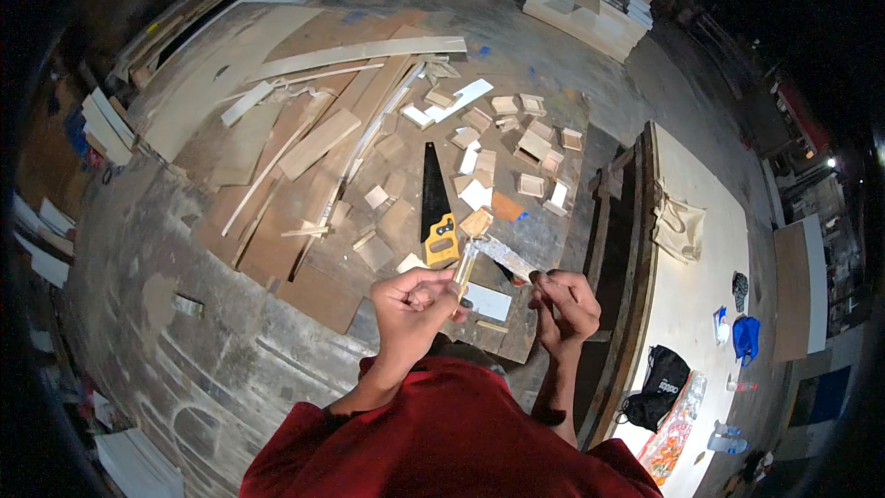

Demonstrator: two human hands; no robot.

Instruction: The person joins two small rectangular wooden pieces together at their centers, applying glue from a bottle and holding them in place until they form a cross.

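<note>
Close in front of me, my left hand [413, 306] is closed on a small wooden piece [466, 265] with pale, narrow edges. My right hand [564, 306] pinches one end of a flat strip [503, 257], mottled white and grey. The strip's far end meets the top of the wooden piece; whether they touch firmly I cannot tell. Just beyond my hands lies a handsaw [437, 207] with a black blade and yellow handle. A white rectangular board [488, 302] lies below, between my hands.
Several small wooden boxes [530, 184] and offcuts cover the work surface ahead. Long planks [318, 143] lie to the left. On the right, a pale table [710, 295] carries a black drawstring bag [659, 385], a blue bag [747, 338] and a cream cloth bag [680, 231]. Stacked boards [585, 14] stand at the far right.
</note>
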